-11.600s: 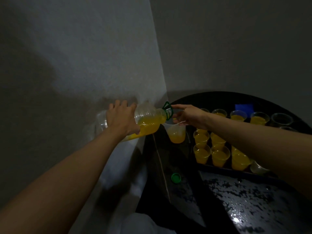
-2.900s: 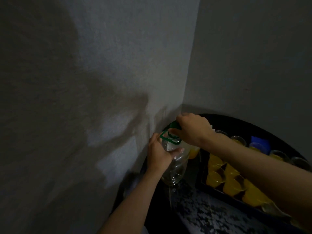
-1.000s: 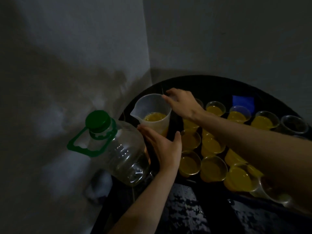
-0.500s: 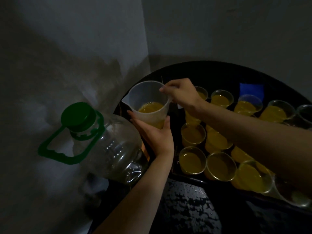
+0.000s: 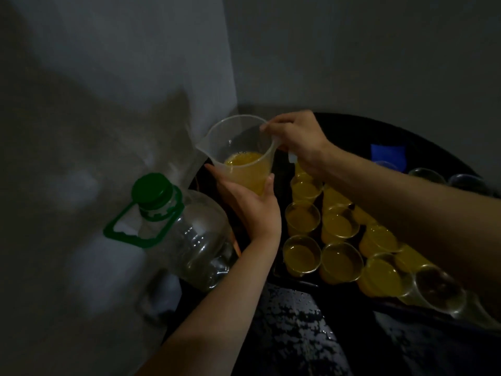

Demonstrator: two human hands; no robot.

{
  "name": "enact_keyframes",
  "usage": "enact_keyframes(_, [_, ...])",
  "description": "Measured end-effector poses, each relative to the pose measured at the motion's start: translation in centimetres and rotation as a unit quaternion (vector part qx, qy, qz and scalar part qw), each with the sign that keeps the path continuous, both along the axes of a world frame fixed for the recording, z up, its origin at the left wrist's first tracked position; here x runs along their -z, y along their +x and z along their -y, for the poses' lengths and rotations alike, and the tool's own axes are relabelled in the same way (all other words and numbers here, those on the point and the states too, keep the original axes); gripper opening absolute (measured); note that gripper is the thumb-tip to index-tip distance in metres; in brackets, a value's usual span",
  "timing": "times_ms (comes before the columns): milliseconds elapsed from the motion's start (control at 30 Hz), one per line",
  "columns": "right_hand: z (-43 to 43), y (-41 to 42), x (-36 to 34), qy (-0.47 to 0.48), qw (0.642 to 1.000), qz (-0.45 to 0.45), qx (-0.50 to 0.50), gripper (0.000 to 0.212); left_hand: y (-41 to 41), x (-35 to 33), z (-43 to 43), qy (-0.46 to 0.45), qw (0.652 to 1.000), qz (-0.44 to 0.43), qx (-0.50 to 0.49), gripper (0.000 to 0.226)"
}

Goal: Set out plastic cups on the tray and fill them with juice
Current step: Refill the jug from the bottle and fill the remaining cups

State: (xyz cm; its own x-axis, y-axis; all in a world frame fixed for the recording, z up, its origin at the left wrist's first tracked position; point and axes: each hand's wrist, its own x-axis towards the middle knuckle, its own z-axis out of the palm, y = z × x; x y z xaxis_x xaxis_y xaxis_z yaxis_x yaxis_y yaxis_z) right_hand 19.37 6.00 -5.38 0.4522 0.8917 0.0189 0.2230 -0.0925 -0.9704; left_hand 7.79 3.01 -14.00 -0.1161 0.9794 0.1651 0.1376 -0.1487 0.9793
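Cupped under its base, my left hand (image 5: 250, 206) supports the clear plastic measuring jug (image 5: 238, 153), about a third full of orange juice, while my right hand (image 5: 298, 139) pinches its handle at the rim. Just right of it, small clear plastic cups (image 5: 302, 253) of juice stand packed on the dark tray (image 5: 295, 280) (one near cup (image 5: 437, 290) looks empty). Left of my wrist stands an emptied clear bottle (image 5: 189, 240) with a green cap and handle.
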Motion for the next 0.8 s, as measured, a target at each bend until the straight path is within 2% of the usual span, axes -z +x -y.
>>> enact_keyframes(300, [7.8, 2.2, -9.9, 0.066, 0.996, 0.015, 0.053, 0.014, 1.9, -8.5, 4.9, 0.063, 0.996, -0.012, 0.065, 0.124])
enact_keyframes(400, [11.5, 3.5, -12.2, 0.088, 0.993, 0.005, 0.074, 0.021, 3.1, -10.8, 7.2, 0.074, 0.992, -0.016, 0.097, 0.119])
enact_keyframes(533, [16.6, 5.2, -13.8, 0.109, 0.988, 0.024, 0.11, 0.017, 5.3, -12.7, 11.6, 0.092, 0.985, 0.004, 0.143, 0.114])
enact_keyframes(667, [21.2, 7.4, -14.7, 0.117, 0.978, 0.042, 0.166, 0.018, 7.4, -13.3, 16.1, 0.079, 0.969, 0.071, 0.222, 0.106])
enact_keyframes(733, [23.7, 8.7, -14.9, 0.11, 0.975, 0.049, 0.185, 0.021, 8.6, -13.3, 18.4, 0.064, 0.952, 0.134, 0.269, 0.098])
enact_keyframes(800, [26.2, 9.9, -15.0, 0.096, 0.974, 0.063, 0.195, 0.024, 10.1, -13.3, 20.4, 0.008, 0.934, 0.205, 0.292, 0.095])
